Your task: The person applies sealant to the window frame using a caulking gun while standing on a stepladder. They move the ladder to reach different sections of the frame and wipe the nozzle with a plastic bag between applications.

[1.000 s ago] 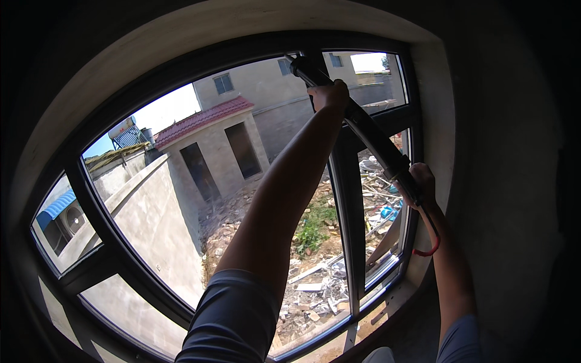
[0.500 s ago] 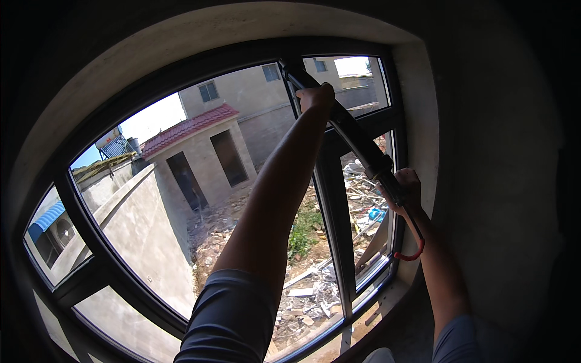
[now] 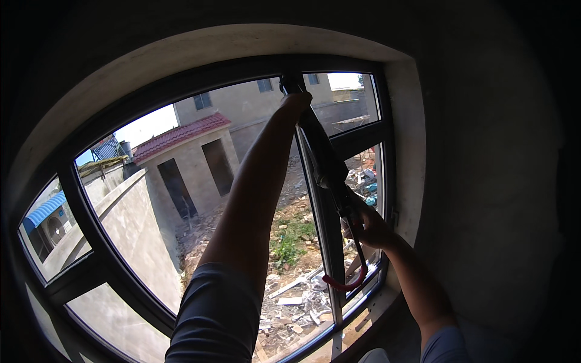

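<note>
A long black caulking gun [image 3: 325, 154] slants up in front of the dark window frame [image 3: 362, 138]. My left hand [image 3: 296, 103] is closed around its upper part, close to the top of the upright bar. My right hand [image 3: 370, 228] grips the lower end by the handle, its fingers partly hidden in shadow. Below that hand hangs the gun's thin rod, bent into a red-tipped hook [image 3: 348, 287]. The nozzle end lies close to the upright bar near the upper frame; in the shade I cannot tell whether it touches.
A plastered window reveal [image 3: 407, 121] surrounds the frame, with a dark wall [image 3: 490, 181] to the right. Through the glass I see a small red-roofed building [image 3: 196, 154], a pale yard wall [image 3: 136, 221], and rubble [image 3: 302, 302] on the ground.
The caulking gun has swung steeper, its lower end shifting left. My right hand has moved left and down with it; my left hand has shifted slightly left. The view has tilted a little.
</note>
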Demonstrator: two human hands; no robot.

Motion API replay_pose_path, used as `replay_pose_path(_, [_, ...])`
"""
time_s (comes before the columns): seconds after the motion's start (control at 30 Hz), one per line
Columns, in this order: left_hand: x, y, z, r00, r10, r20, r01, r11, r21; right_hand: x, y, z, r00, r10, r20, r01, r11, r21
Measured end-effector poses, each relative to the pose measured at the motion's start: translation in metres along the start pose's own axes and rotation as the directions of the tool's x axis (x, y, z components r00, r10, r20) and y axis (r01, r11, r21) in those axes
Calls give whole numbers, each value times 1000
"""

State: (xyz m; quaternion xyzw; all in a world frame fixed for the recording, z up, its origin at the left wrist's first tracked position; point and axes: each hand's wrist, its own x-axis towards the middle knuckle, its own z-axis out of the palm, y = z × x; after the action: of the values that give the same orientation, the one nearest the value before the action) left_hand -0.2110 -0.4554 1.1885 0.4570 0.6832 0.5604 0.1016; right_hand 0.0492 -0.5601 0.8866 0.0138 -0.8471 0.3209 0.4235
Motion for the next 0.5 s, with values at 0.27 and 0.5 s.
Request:
replay_pose_path(0.27, [6,-16,-9,998,56,9,-55,991,-119,92,-37,-33,941,330,-71,-295,908,298])
replay_pose_path(0.5, [-26,-8,-36,952,80,295,2,964,-266,160,-89,0,845,533,39,-406,593,696])
